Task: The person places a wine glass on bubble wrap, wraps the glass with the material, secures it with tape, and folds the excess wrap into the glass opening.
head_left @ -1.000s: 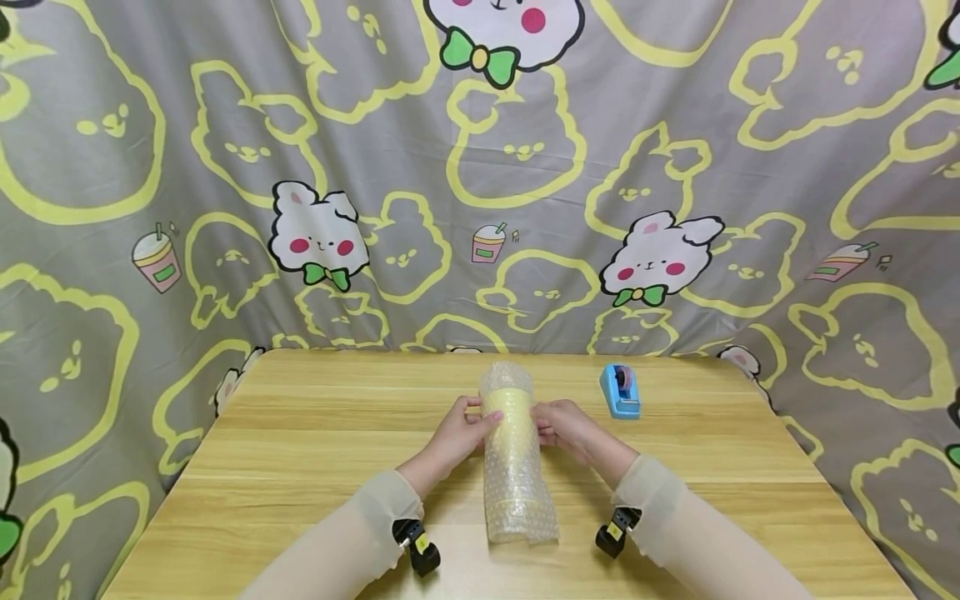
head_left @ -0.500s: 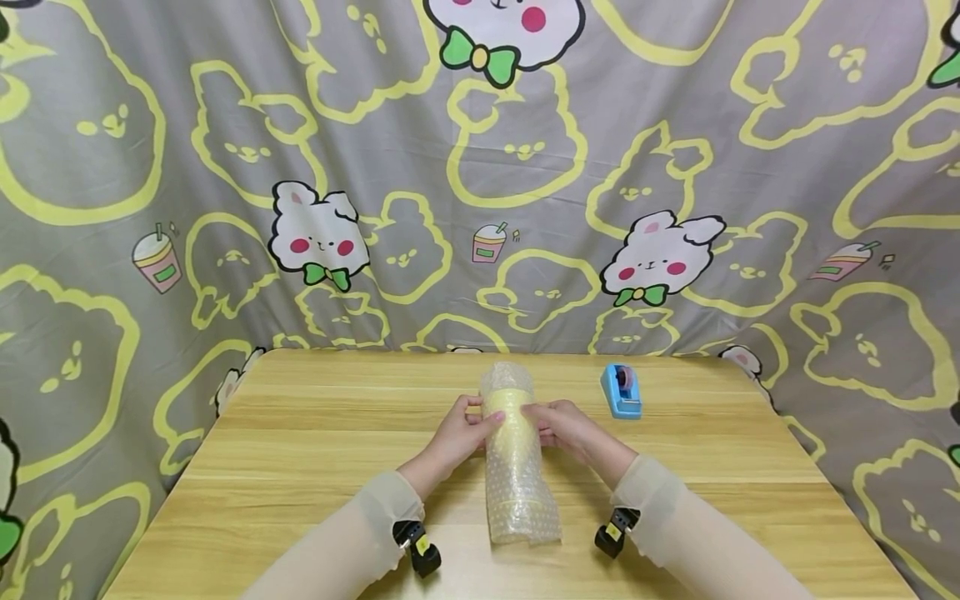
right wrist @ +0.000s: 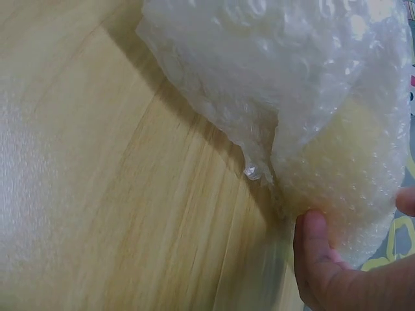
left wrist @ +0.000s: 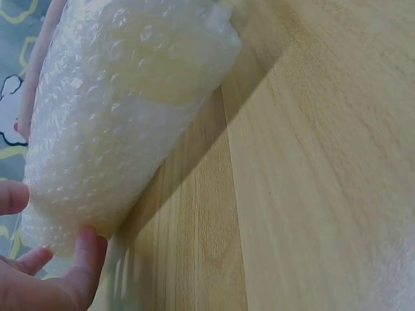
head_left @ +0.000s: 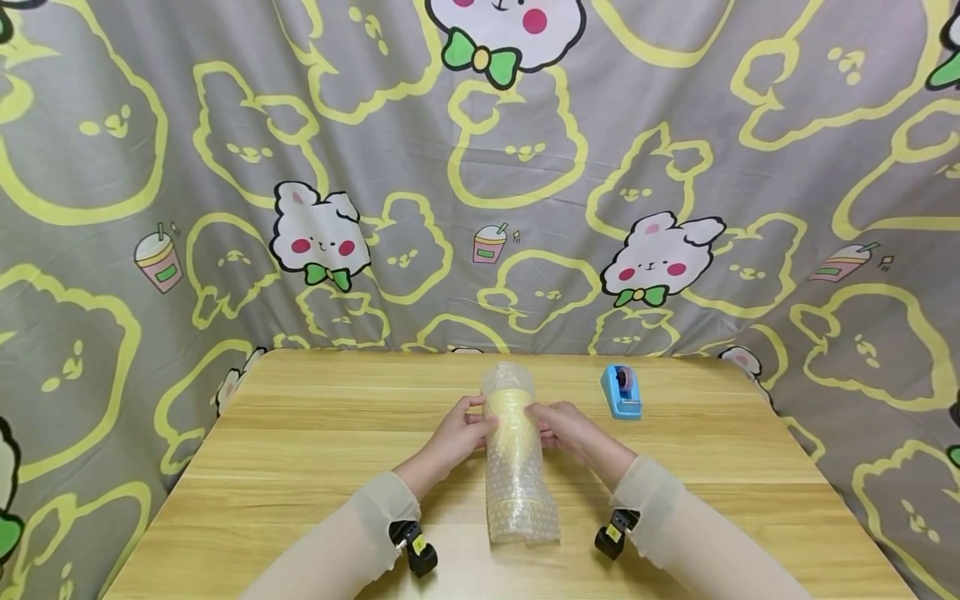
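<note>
A long bundle of clear bubble wrap (head_left: pixel 517 479) lies lengthwise on the wooden table in the head view, something pale yellow showing through it. My left hand (head_left: pixel 457 433) grips its left side, thumb on top and fingers low against the wrap. From the right, my right hand (head_left: pixel 566 425) holds the same bundle, thumb over its upper face. In the left wrist view, the left fingers (left wrist: pixel 89 259) press the wrap near its far end. A loose edge of the bubble wrap (right wrist: pixel 253 139) stands out in the right wrist view. The wrapped thing's kind is hidden.
A blue tape dispenser (head_left: pixel 622 393) with a roll of tape stands at the back right of the wooden table (head_left: pixel 315 467). Behind the table's far edge hangs a grey curtain (head_left: pixel 420 150) with cartoon animals.
My right thumb has come from the bundle's right side onto its upper face. My left thumb has shifted slightly left, and the bundle's near end has moved a touch to the right.
</note>
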The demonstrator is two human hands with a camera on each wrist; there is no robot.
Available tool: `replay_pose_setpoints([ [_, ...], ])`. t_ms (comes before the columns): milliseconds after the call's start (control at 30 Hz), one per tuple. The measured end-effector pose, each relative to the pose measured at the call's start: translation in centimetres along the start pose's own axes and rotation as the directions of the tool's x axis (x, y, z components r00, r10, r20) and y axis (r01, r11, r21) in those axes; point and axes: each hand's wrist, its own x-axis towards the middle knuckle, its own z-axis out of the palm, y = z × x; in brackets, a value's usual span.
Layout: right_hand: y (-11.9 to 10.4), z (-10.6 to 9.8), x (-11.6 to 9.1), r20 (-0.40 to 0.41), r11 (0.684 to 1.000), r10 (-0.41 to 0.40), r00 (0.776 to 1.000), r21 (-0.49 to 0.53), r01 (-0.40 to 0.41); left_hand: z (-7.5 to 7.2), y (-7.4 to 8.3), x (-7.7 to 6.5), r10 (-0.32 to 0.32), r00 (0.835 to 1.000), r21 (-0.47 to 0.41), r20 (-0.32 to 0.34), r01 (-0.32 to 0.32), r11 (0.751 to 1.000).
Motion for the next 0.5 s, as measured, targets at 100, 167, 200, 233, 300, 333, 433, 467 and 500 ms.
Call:
replay_pose_setpoints([
  [100, 0.08, -0.01, 0.0, 0.001, 1.0, 0.003, 1.0, 0.009, -0.003, 0.02, 0.02, -0.04, -0.007, 1.0, 0.007, -0.001, 0.007, 1.0],
  [167, 0.1, -0.04, 0.02, 0.001, 1.0, 0.004, 1.0, 0.012, -0.004, 0.06, 0.03, -0.09, -0.007, 1.0, 0.012, -0.002, 0.007, 1.0],
  [200, 0.09, -0.06, 0.02, -0.001, 1.0, 0.006, 1.0, 0.014, -0.006, 0.06, 0.05, -0.11, -0.007, 1.0, 0.013, -0.004, 0.007, 1.0],
  [233, 0.09, -0.07, 0.01, -0.002, 1.0, 0.006, 1.0, 0.014, -0.006, 0.06, 0.03, -0.11, -0.006, 1.0, 0.013, -0.004, 0.006, 1.0],
  [300, 0.09, -0.13, 0.02, -0.008, 1.0, 0.009, 1.0, 0.016, -0.009, 0.07, 0.04, -0.13, -0.005, 1.0, 0.012, -0.005, 0.005, 1.0],
  [333, 0.1, -0.14, 0.03, -0.009, 1.0, 0.011, 1.0, 0.018, -0.01, 0.07, 0.05, -0.14, -0.004, 1.0, 0.01, -0.006, 0.004, 1.0],
  [433, 0.18, -0.17, 0.03, -0.016, 1.0, 0.016, 1.0, 0.021, -0.016, 0.07, 0.09, -0.15, -0.003, 1.0, 0.013, -0.009, 0.003, 1.0],
  [467, 0.2, -0.19, 0.03, -0.018, 1.0, 0.018, 1.0, 0.02, -0.018, 0.09, 0.12, -0.15, -0.006, 1.0, 0.011, -0.011, 0.006, 1.0],
  [500, 0.23, -0.19, 0.02, -0.021, 1.0, 0.02, 1.0, 0.019, -0.02, 0.12, 0.13, -0.14, -0.006, 1.0, 0.011, -0.013, 0.007, 1.0],
])
